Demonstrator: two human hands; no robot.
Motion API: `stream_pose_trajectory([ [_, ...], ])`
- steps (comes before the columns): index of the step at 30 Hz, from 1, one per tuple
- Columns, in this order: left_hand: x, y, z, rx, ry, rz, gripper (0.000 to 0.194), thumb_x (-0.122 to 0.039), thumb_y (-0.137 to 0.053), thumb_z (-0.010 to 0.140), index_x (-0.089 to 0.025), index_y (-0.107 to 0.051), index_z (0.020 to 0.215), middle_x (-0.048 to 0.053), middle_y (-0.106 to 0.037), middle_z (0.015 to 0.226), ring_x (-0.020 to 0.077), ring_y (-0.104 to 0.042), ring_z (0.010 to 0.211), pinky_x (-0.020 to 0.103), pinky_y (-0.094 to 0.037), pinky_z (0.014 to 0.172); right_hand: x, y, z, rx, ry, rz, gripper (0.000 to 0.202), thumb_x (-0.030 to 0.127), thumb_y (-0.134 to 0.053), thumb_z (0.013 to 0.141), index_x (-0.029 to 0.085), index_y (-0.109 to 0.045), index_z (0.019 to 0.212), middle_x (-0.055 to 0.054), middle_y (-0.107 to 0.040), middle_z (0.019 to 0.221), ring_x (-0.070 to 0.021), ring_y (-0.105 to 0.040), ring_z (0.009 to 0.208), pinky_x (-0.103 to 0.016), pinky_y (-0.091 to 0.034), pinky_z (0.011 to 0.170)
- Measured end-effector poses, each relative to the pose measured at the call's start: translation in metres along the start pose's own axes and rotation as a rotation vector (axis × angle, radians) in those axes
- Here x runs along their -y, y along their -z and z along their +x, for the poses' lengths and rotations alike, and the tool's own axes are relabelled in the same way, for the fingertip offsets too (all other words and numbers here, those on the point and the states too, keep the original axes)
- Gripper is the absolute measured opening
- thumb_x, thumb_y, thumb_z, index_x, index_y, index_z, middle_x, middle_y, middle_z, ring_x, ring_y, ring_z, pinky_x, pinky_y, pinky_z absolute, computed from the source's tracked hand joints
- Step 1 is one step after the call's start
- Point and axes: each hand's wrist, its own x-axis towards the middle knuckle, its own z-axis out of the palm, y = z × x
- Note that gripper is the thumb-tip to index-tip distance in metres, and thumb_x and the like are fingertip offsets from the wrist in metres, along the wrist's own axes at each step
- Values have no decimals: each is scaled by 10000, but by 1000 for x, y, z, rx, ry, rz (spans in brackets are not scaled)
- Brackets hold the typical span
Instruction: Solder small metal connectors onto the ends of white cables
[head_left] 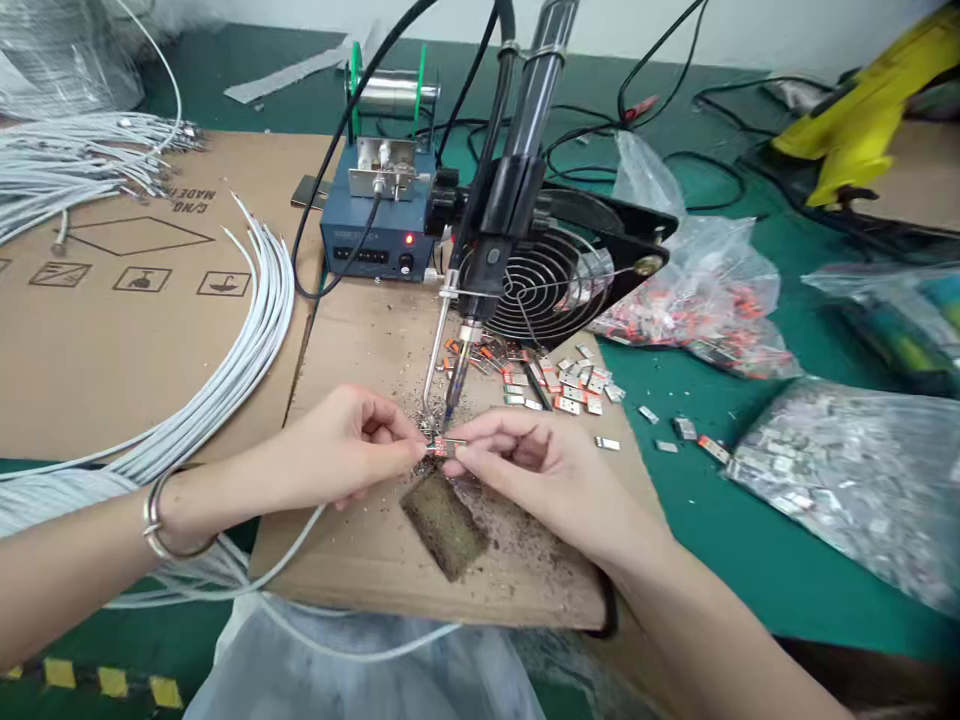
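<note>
Left hand (352, 450): grip pinched on a white cable (300, 535) end, meeting the connector.
Right hand (517, 460): grip clamped on a small connector (448, 447).
Connector: long axis left-right, under the soldering tip (450, 405), above the sponge (444, 522).
Edges: cardboard (360, 340) edge near; loose connectors (570, 385) well right.
Surface (750, 560): green, open right of the hand.

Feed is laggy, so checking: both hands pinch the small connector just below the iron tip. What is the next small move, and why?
Probably lift the small connector slightly toward the soldering iron tip. Left hand and right hand pinch it from either side, and it looks just short of the tip and the solder feed tube beside it.
</note>
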Motion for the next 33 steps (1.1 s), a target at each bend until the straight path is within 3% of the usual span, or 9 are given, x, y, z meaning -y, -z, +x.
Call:
stream_pose_trajectory([
  [7,4,-8,-13,-6,-2,-10,218,-339,-541,784,-129,-570,735,-64,-462,467,45,-442,340,115,-387,317,-1,-2,-12,2,49,94,134,145,-687,707,182,-685,835,-18,-710,717,-89,-654,664,-127,-487,606],
  [17,21,-35,-56,18,-57,-110,249,-383,-545,786,-142,-593,749,-71,-423,433,43,-392,318,125,-351,316,-17,-34,-55,-71,209,236,120,155,-654,781,234,-712,850,12,-686,660,-55,-590,585,-107,-457,556],
  [23,41,-48,-74,-42,-194,-26,277,-423,-513,816,-164,-596,764,-65,-420,483,47,-418,365,131,-368,349,-30,-56,-71,-150,163,405,81,284,-720,744,238,-729,810,9,-672,636,-43,-567,558,-89,-446,546],
  [28,48,-56,-89,-53,-203,5,304,-454,-511,812,-167,-608,777,-65,-409,476,48,-412,362,131,-366,349,-31,-73,-81,-212,115,598,123,303,-790,647,211,-737,709,3,-644,570,-39,-537,496,-80,-424,482],
  [33,47,-61,-98,-62,-222,-26,287,-423,-515,810,-154,-604,764,-61,-417,505,40,-399,363,130,-358,346,-35,-78,-94,-220,185,511,108,290,-763,687,217,-740,765,-20,-660,616,-62,-556,509,-106,-439,474],
])
